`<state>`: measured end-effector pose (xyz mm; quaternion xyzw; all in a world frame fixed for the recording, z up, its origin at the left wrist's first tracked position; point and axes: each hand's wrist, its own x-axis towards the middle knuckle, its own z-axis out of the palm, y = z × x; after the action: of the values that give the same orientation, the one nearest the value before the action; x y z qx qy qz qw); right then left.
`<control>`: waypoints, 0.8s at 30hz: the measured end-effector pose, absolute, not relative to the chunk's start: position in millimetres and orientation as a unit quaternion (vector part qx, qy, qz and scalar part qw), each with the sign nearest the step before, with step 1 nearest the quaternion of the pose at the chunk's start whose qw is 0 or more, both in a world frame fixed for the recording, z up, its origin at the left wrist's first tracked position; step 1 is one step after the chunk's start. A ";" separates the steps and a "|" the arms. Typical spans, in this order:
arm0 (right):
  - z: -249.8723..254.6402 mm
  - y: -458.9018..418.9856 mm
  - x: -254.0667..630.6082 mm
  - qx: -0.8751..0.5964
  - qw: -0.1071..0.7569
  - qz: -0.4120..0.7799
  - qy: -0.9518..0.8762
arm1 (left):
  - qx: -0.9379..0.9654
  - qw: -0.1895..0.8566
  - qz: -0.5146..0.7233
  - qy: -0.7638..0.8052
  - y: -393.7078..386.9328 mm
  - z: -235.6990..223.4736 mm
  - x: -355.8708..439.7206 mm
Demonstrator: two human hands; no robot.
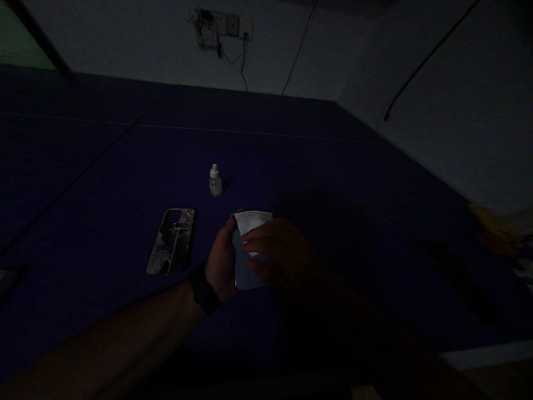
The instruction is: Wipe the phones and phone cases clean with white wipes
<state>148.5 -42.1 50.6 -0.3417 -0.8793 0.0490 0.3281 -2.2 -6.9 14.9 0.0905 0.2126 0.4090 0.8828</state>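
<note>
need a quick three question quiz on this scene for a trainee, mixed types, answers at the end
1. Fill in the blank: from the wearer's view, the patterned phone case lies to the ____ of the phone.
2. True or false: the dropper bottle lies on its side.
3. What is between the right hand and the phone?
A) the phone case
B) the dropper bottle
C) a white cloth

Key: 1. left; 2. false, it stands upright; 3. C

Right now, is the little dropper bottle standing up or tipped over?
Standing up: the dropper bottle rests on its base, with its white dropper cap pointing upward. How full it is, I cannot tell.
</note>
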 end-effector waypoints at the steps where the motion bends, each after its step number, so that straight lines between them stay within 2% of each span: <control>1: 44.3 -38.0 154.7 -0.359 0.342 0.015 -0.868 | 0.087 0.887 0.401 0.210 -8.1 17.2 -2.8; 5: 24.3 -29.9 172.7 -0.389 0.276 -0.018 -0.879 | 0.071 0.893 0.391 0.211 -11.1 22.0 -3.4; 10: 20.0 -28.5 173.4 -0.371 0.221 0.039 -0.901 | 0.069 0.887 0.393 0.233 -10.6 19.7 -3.0; 15: 21.1 -26.1 181.2 -0.354 0.230 0.083 -0.903 | 0.057 0.867 0.425 0.254 -11.4 25.4 -1.1; 20: 21.0 -22.1 180.5 -0.399 0.211 0.081 -0.889 | 0.071 0.885 0.394 0.239 -11.8 30.5 -0.4; 24: 23.1 -21.9 181.9 -0.346 0.232 0.080 -0.905 | 0.075 0.879 0.410 0.233 -11.1 28.1 0.5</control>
<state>181.9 -21.9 23.1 -0.3462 -0.9054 0.0799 0.2324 0.5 -11.1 28.1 0.0749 0.2334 0.4100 0.8785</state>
